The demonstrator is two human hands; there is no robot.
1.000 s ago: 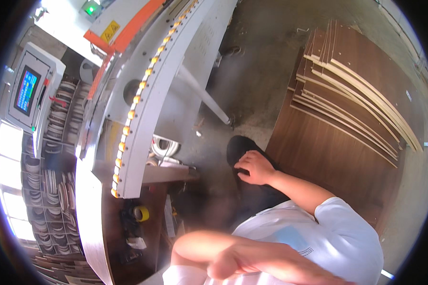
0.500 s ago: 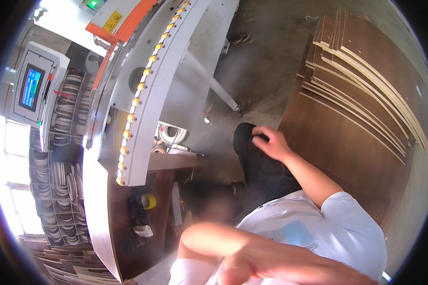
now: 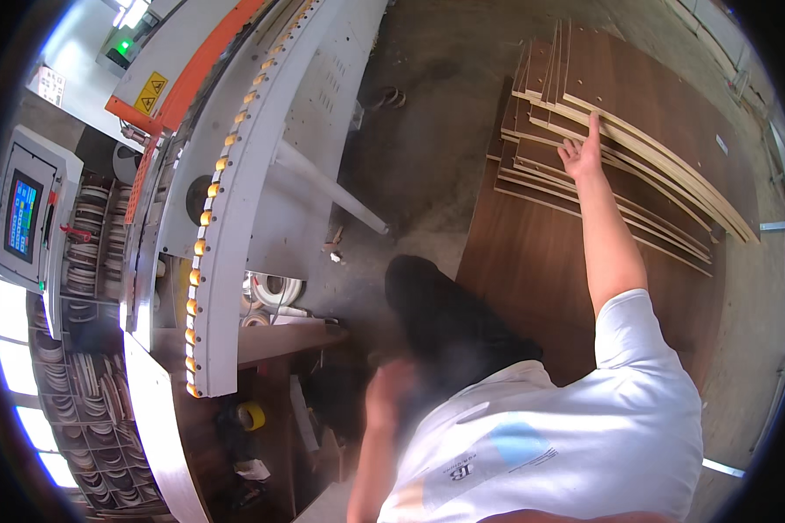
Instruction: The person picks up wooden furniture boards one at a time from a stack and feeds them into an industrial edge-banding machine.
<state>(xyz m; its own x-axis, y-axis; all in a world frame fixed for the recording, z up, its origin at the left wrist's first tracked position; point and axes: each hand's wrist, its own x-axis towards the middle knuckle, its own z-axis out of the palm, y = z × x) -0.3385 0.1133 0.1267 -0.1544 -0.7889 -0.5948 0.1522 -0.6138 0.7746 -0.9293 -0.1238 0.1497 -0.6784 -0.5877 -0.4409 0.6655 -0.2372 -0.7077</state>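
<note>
On the right, my arm stretches out to a stack of brown wood-faced boards (image 3: 672,113) with pale cut edges. My right hand (image 3: 584,155) is at the near-left edges of these boards, one finger extended and the others loosely bent. It appears to hold nothing, and whether it touches a board edge I cannot tell. Beside my dark-trousered thigh hangs my left hand (image 3: 392,383), smeared by motion so that its fingers do not show. The boards are fanned unevenly over a larger brown board (image 3: 532,253).
A grey and orange machine (image 3: 270,200) with a row of yellow rollers runs along the left. Its control screen (image 3: 23,216) is lit. Racks of edging rolls (image 3: 87,375) stand beyond. A brown shelf unit (image 3: 270,344) holds a yellow tape roll (image 3: 252,416).
My right hand has gone from my knee out to the stacked boards. My left arm has dropped from across my body to beside my thigh. The view has shifted rightward.
</note>
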